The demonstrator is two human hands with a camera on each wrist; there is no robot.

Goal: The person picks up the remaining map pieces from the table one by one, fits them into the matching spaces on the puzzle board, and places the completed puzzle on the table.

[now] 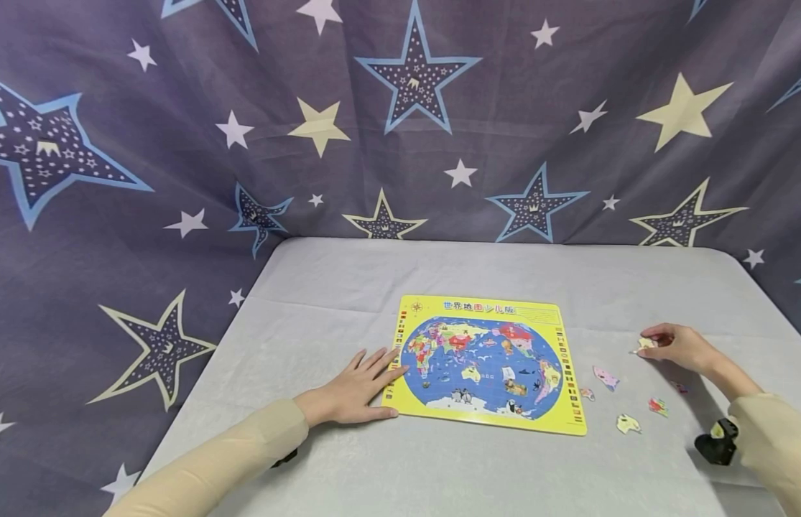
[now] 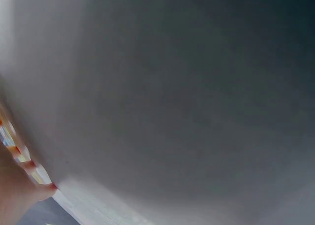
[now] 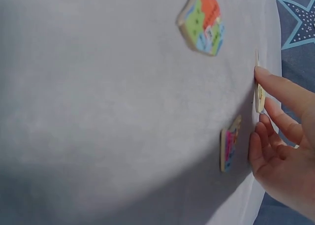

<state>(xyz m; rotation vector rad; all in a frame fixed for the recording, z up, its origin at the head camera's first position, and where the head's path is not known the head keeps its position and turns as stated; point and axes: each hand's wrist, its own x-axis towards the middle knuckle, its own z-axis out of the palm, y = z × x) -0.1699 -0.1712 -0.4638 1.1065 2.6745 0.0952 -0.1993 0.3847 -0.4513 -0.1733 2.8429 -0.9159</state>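
- The puzzle board lies flat near the middle of the table, the star curtain hanging behind.
- The left hand rests flat on the table, fingertips touching the board's left edge.
- Loose puzzle pieces lie scattered on the table right of the board.
- The right hand sits beyond them, farther right, fingers on a small piece.

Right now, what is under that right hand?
The right hand pinches a small yellowish puzzle piece against the grey tablecloth. Most of the piece is covered by fingers.
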